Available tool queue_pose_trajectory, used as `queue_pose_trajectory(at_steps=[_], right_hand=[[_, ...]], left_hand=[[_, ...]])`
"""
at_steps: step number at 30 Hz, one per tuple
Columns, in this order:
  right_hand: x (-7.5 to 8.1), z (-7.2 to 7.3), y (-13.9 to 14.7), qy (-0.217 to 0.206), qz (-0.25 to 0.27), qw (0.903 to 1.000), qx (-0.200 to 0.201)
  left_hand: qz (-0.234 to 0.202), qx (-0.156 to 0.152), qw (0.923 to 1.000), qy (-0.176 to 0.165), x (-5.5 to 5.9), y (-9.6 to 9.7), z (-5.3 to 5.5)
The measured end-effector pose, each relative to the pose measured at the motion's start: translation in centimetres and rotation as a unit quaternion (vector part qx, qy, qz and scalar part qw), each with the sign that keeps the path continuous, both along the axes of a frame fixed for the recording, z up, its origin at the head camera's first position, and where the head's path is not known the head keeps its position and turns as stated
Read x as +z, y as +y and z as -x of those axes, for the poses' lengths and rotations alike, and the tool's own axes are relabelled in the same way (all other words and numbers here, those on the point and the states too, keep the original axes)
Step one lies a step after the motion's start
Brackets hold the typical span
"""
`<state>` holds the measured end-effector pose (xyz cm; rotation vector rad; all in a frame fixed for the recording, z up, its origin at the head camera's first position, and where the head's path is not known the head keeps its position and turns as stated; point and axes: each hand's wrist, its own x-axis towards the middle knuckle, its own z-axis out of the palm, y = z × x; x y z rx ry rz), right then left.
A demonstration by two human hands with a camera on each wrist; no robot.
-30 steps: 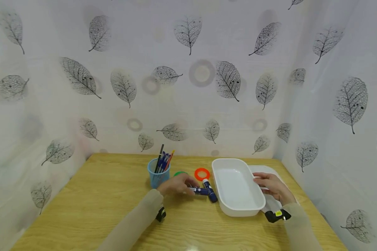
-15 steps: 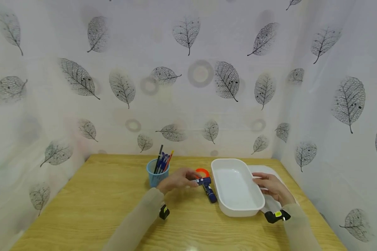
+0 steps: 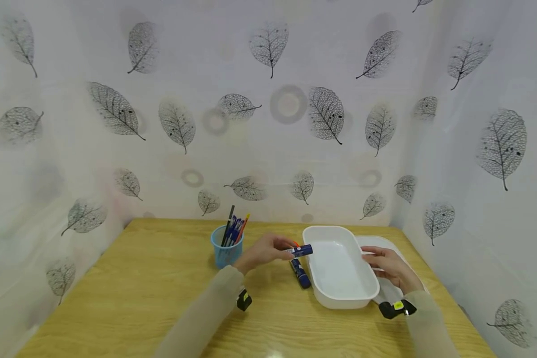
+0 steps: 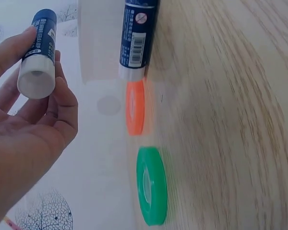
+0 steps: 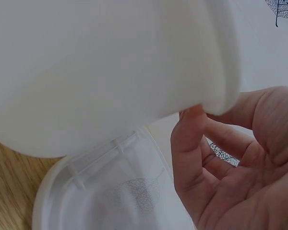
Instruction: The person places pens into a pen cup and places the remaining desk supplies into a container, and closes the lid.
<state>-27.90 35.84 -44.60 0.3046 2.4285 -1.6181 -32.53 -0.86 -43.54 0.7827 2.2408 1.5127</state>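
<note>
My left hand (image 3: 268,250) pinches a dark blue glue stick (image 3: 302,250) between thumb and fingers, raised beside the left rim of a white plastic box (image 3: 340,271). In the left wrist view, the white end of this glue stick (image 4: 38,55) faces the camera. A second glue stick (image 3: 300,273) lies on the table, close against the box. My right hand (image 3: 394,267) grips the box's right rim; in the right wrist view, a finger (image 5: 189,143) is under the rim and the thumb is partly hidden.
A white lid (image 5: 129,191) lies under and beside the box at the right. An orange tape roll (image 4: 136,106) and a green tape roll (image 4: 152,187) are on the table. A blue cup (image 3: 225,253) of pens and pencils stands left. A leaf-patterned curtain surrounds the table.
My left hand has lifted one glue stick off the table and carried it up and rightward to the box's rim. The right hand has stayed on the box.
</note>
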Motion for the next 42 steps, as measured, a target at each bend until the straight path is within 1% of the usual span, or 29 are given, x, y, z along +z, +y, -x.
queue_pose_trajectory(at_steps=[3, 5, 7, 13, 20, 24, 26, 29, 31, 38, 42], right_hand=[[0.0, 0.0, 0.0, 0.0, 0.001, 1.0, 0.003], [0.0, 0.0, 0.0, 0.001, 0.003, 1.0, 0.003], [-0.1, 0.0, 0.0, 0.002, 0.006, 1.0, 0.003], [0.0, -0.1, 0.0, 0.004, 0.005, 1.0, 0.004], [0.2, -0.1, -0.2, 0.002, 0.002, 1.0, -0.001], [0.3, -0.1, -0.3, 0.001, -0.003, 1.0, -0.003], [0.2, -0.1, -0.3, 0.001, 0.001, 1.0, -0.003], [-0.1, 0.0, -0.3, 0.0, 0.004, 1.0, -0.002], [-0.1, 0.0, -0.3, 0.0, 0.003, 1.0, -0.003], [-0.1, 0.2, 0.0, -0.002, -0.003, 1.0, -0.005], [-0.2, 0.2, 0.0, -0.002, -0.002, 1.0, -0.004]], left_hand=[[-0.008, 0.002, 1.0, 0.004, 0.4, 0.7, -0.4], [-0.006, 0.005, 0.9999, 0.009, 0.5, 1.2, -0.6], [-0.002, 0.009, 0.9998, 0.017, 0.5, 1.8, -0.7], [-0.016, 0.013, 0.9989, 0.042, -0.1, 3.7, -0.9], [-0.026, 0.016, 0.9974, 0.065, -0.2, 5.0, -1.4], [-0.025, 0.013, 0.9977, 0.062, -0.4, 5.9, -1.5], [-0.02, 0.02, 0.998, 0.056, -0.6, 6.4, -1.6], [-0.012, 0.028, 0.9979, 0.057, -0.9, 7.2, -1.8], [-0.006, 0.032, 0.9975, 0.062, -0.9, 7.7, -1.9], [-0.015, 0.036, 0.9968, 0.07, -0.6, 9.4, -2.1], [-0.001, 0.047, 0.9964, 0.07, -0.6, 10.2, -2.6]])
